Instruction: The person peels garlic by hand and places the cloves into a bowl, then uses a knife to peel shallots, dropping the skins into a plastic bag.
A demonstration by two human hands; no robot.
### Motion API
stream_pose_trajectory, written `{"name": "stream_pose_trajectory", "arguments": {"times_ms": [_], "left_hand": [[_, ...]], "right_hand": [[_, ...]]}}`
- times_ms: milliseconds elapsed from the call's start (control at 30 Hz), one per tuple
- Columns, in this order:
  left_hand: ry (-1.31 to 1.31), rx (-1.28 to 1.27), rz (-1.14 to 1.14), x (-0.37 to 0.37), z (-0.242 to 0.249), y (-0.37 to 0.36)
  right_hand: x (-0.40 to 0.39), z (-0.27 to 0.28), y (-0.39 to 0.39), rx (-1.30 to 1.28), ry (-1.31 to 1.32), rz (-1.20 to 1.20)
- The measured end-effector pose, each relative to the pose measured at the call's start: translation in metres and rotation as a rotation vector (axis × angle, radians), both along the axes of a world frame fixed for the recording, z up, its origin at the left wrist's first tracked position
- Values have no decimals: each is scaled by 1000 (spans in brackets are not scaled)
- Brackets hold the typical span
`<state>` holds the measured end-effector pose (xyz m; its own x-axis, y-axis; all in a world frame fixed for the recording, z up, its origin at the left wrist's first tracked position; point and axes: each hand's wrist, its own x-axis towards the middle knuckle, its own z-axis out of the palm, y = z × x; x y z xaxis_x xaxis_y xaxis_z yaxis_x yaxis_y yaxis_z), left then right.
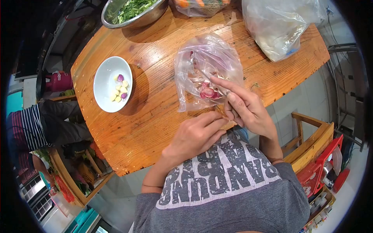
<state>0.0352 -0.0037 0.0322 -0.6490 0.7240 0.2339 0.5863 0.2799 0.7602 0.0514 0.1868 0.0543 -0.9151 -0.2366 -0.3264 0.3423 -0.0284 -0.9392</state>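
My right hand (248, 108) is closed around a small knife (203, 74), its forefinger stretched along it and the blade pointing away to the upper left. My left hand (196, 134) is beside it at the table edge, fingers curled in and meeting the right fingertips. Whatever the left fingers pinch is hidden. Just beyond both hands lies an open clear plastic bag (184, 73) with reddish shallots (208, 91) and loose peelings in it. Off to the left, a white bowl (103, 87) contains several peeled garlic cloves (114, 95) and a few purple shallots (121, 78).
A steel bowl (134, 20) of chopped greens stands at the table's far left. Beyond are a bag with orange vegetables (200, 8) and a large translucent bag (278, 29). Another person in a striped shirt (33, 126) is at the left, by a wooden bench (68, 180).
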Motion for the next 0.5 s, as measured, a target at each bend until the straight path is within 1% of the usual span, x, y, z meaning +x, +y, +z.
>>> {"name": "stream_pose_trajectory", "arguments": {"times_ms": [67, 100, 200, 267, 300, 333, 400, 500], "left_hand": [[-21, -86, -8, -1, -12, 4], [-26, -187, -52, -3, -14, 2], [-3, -208, -101, -3, -31, 5], [-37, -205, -85, -3, -28, 6], [-56, -206, -74, -2, -26, 7], [-100, -179, -76, -3, -25, 7], [-186, -137, -52, -3, -22, 3], [-286, 76, 98, -5, -1, -3]], "right_hand": [[0, 0, 1, -44, 34, -31], [0, -2, -2, -20, 110, -62], [-3, -3, -12, -4, 186, -51], [-5, -6, -13, 104, 271, -26], [-6, -11, -12, 212, 353, -22], [-7, -14, -12, 314, 436, -12], [-6, -11, -10, 275, 379, -140], [-4, -1, 1, 180, 280, -255]]}}
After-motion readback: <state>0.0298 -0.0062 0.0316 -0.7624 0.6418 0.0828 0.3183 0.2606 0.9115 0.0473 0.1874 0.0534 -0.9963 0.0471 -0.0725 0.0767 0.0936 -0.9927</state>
